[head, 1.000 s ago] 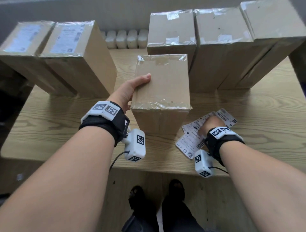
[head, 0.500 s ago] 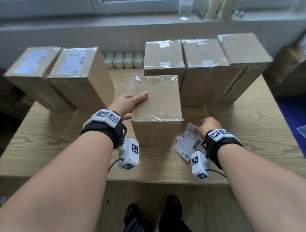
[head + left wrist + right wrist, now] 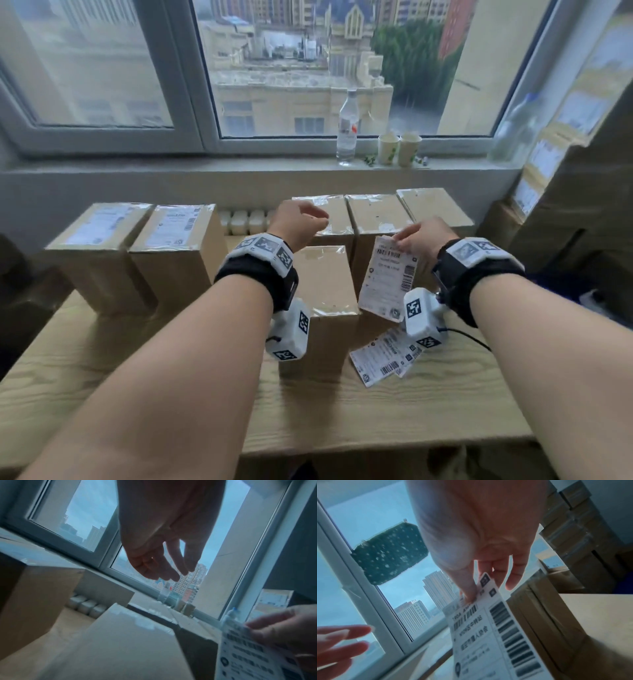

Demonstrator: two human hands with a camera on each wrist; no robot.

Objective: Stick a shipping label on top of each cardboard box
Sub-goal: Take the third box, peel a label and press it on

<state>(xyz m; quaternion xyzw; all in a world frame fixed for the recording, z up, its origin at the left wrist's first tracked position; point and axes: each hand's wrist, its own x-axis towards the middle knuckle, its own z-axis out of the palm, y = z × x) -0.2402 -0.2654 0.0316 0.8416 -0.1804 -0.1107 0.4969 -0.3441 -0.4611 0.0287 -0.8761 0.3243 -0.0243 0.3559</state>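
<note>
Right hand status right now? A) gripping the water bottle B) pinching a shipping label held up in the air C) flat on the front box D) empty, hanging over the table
B: the right hand pinches the top edge of a shipping label, which hangs clear of the boxes.

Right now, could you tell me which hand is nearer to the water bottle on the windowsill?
Right. The right hand, pinching a label, is below and slightly right of the bottle; the left hand hangs open, farther to its left.

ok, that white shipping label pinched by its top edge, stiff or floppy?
Probably floppy: the white shipping label hangs down from the right hand, which pinches only its top edge. Thin sheet, so likely light. Could flutter or curl on the way to the box.
</note>
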